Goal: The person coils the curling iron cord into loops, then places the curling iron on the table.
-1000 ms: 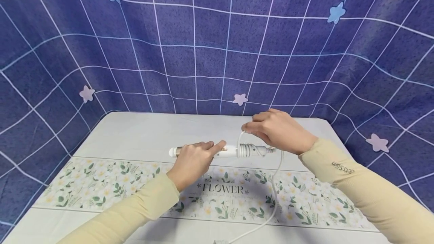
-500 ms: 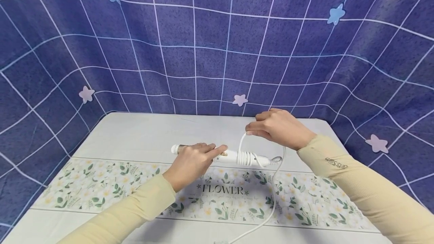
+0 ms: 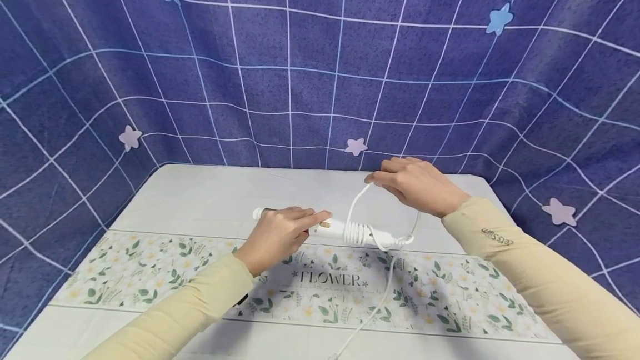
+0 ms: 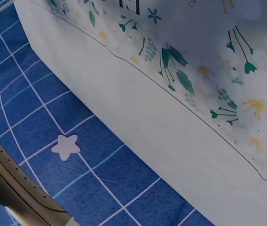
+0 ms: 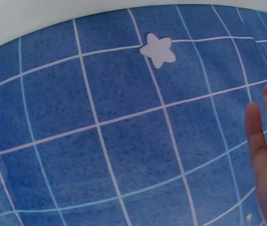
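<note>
A white hair iron (image 3: 330,228) with a bronze barrel (image 4: 18,181) lies across my left hand (image 3: 280,232), which grips it around the barrel. In the left wrist view, part of that hand shows at the left edge. White cord (image 3: 356,234) is coiled in several turns around the iron's handle. From the coil a length runs up to my right hand (image 3: 417,183), which pinches it between thumb and fingertips. In the right wrist view only a few fingers (image 5: 255,127) show, without the cord. The cord's loose part hangs down toward the front of the table.
A table (image 3: 215,188) with a white cloth and a floral band (image 3: 435,293) lies beneath both hands. Behind it hangs a blue grid-patterned curtain (image 3: 280,99) with stars. A small black object (image 3: 241,300) peeks out beside the left sleeve.
My right hand has moved slightly up and right, and the cord stretch between it and the coil has lengthened. The iron's handle end has dipped. The hanging cord has shifted left.
</note>
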Demonstrator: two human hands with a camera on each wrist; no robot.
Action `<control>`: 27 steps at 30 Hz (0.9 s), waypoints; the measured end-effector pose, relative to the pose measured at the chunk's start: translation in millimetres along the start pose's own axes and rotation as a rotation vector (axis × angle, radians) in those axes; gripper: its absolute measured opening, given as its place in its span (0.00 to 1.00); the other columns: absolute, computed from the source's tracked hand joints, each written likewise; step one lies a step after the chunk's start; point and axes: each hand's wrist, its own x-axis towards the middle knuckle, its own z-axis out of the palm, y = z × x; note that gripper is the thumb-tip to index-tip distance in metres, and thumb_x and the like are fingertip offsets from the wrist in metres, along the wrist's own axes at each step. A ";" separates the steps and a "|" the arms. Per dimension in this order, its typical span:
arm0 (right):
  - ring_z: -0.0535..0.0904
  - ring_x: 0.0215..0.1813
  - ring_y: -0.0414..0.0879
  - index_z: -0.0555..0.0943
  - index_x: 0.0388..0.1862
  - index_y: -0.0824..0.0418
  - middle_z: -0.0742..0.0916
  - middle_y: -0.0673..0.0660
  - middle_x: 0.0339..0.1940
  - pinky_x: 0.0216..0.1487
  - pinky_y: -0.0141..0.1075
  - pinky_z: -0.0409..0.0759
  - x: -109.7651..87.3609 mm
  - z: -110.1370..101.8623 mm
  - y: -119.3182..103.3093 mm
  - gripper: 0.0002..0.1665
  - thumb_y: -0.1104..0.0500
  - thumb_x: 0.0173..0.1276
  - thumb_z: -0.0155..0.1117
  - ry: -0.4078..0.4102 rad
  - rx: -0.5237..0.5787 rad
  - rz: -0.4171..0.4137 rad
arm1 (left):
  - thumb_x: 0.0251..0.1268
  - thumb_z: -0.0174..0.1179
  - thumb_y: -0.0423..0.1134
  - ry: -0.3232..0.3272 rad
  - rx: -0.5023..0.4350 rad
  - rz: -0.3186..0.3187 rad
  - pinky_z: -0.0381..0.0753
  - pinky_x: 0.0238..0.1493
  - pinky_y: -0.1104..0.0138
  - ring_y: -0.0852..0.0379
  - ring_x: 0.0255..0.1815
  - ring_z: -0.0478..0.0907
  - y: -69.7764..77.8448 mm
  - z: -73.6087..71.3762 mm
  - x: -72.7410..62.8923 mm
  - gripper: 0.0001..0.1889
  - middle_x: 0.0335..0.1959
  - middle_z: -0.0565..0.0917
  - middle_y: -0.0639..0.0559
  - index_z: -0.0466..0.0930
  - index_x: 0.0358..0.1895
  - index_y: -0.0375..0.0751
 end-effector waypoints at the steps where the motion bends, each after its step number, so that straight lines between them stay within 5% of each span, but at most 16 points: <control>1: 0.80 0.33 0.47 0.87 0.50 0.55 0.81 0.50 0.30 0.36 0.42 0.82 -0.9 0.8 1.4 0.11 0.63 0.71 0.65 -0.001 0.002 0.012 | 0.43 0.79 0.27 0.004 -0.009 0.005 0.88 0.39 0.56 0.48 0.41 0.89 0.2 0.0 0.1 0.33 0.42 0.90 0.46 0.84 0.59 0.49; 8: 0.74 0.25 0.44 0.87 0.52 0.53 0.78 0.49 0.26 0.31 0.44 0.81 -8.2 8.4 8.9 0.13 0.62 0.72 0.65 -0.026 0.072 0.074 | 0.43 0.78 0.24 0.028 -0.111 0.004 0.88 0.41 0.58 0.49 0.43 0.89 2.8 1.1 2.5 0.34 0.43 0.90 0.47 0.84 0.59 0.48; 15: 0.87 0.46 0.59 0.86 0.57 0.50 0.89 0.59 0.48 0.45 0.57 0.84 -14.4 25.1 8.8 0.15 0.59 0.74 0.63 -0.057 0.202 0.173 | 0.44 0.77 0.24 0.071 -0.210 -0.047 0.87 0.41 0.63 0.53 0.41 0.89 4.8 2.7 4.1 0.32 0.45 0.90 0.48 0.85 0.59 0.44; 22: 0.75 0.26 0.41 0.88 0.53 0.55 0.83 0.51 0.30 0.30 0.41 0.81 -14.7 42.2 3.9 0.15 0.64 0.70 0.67 0.000 0.227 0.117 | 0.47 0.77 0.26 0.082 -0.248 -0.121 0.87 0.43 0.63 0.52 0.42 0.89 7.0 0.9 7.2 0.31 0.48 0.89 0.46 0.85 0.60 0.44; 27: 0.84 0.39 0.51 0.86 0.57 0.56 0.87 0.55 0.38 0.44 0.48 0.85 -19.1 47.5 -4.8 0.18 0.62 0.68 0.68 -0.061 0.257 0.152 | 0.48 0.76 0.25 0.086 -0.283 -0.187 0.86 0.43 0.67 0.52 0.42 0.89 8.3 -0.7 8.2 0.30 0.49 0.88 0.45 0.85 0.60 0.43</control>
